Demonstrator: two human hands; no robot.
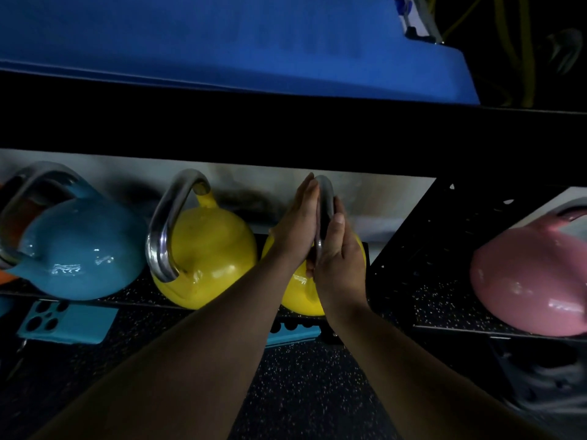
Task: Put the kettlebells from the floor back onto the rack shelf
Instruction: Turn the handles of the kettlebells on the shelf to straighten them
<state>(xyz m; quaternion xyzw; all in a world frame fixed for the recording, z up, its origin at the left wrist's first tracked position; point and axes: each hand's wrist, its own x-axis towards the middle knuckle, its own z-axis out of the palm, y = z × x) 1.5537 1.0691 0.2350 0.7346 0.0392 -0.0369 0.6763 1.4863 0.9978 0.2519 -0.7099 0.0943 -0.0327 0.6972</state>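
A yellow kettlebell (pixel 298 293) with a steel handle (pixel 327 198) sits on the speckled rack shelf (pixel 136 292). Its handle is pressed between both my hands. My left hand (pixel 298 223) lies flat against the handle's left side, fingers straight and together. On the right side, my right hand (pixel 340 258) wraps the handle with the thumb up. To the left on the same shelf stand a second yellow kettlebell (pixel 209 255) and a blue kettlebell (pixel 82 249). A pink kettlebell (pixel 533 281) rests in the bay to the right.
A black perforated upright (pixel 422 233) separates the two bays. A black beam (pixel 286 131) with a blue mat (pixel 222 42) on top runs close overhead. A teal phone-like object (pixel 66 322) lies below the shelf edge. Speckled rubber floor (pixel 317 392) is beneath my arms.
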